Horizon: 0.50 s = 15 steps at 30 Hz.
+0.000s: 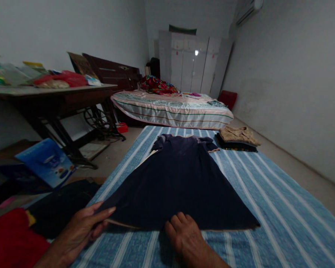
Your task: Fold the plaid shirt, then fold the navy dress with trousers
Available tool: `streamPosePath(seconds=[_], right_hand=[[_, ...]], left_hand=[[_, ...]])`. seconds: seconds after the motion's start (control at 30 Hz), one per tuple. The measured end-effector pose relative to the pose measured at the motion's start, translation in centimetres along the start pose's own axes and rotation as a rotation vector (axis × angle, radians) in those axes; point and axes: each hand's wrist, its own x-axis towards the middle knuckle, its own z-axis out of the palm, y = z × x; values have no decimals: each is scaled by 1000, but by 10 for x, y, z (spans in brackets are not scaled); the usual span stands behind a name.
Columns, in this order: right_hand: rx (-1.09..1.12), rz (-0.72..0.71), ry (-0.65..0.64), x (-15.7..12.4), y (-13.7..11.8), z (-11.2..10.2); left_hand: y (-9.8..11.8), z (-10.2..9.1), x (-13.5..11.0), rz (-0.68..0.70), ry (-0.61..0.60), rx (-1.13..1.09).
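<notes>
Head cam: left hand (pixel 82 225) pinches the dress (pixel 181 178) hem corner, right hand (pixel 185 234) grip closed on the hem, striped sheet (pixel 281 208) underneath, bed (pixel 170 109) behind

This is a bedroom in a home. A bed (pixel 173 109) with a striped cover stands at the far end, a white wardrobe (pixel 192 63) behind it and an air conditioner (pixel 249 9) high on the wall. At the left there is a cluttered table (pixel 53 91) with an iron treadle stand (pixel 96 119) under it — and a dark dress (pixel 181 178) and folded clothes (pixel 237 138) lie on a striped sheet (pixel 268 193).
</notes>
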Motion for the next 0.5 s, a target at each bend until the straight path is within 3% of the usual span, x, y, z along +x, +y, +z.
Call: streamPosePath(seconds=[0.23,0.5], right_hand=[[-24,48,114,-6,5,11],[-14,92,180,-10,13,15]], left_hand=[[49,17,-6,109,-59,-119],[69,38,-13,138,-69,-217]])
